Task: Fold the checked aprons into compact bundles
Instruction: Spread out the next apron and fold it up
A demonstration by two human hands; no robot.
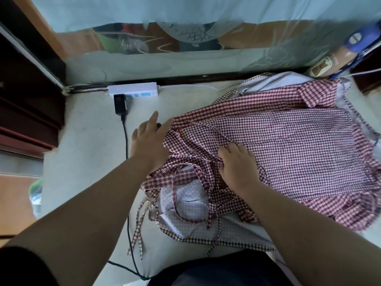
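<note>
While my right hand (239, 164) bunches a fold of the red checked apron (299, 141) under curled fingers, my left hand (149, 141) lies flat, fingers straight, at the cloth's left edge. The apron spreads rightward from both hands. Beyond the left hand I see a white power strip (133, 90), its blue labels too blurred to read.

A red-and-white checked apron (288, 145) lies spread and rumpled on the pale worktop (88, 141). The left grip (148, 141), fingers straight, rests at its left edge. The right grip (237, 162) curls its fingers into bunched cloth. At the far edge lies a white power strip (133, 89) with a black adapter (120, 105) plugged in.
</note>
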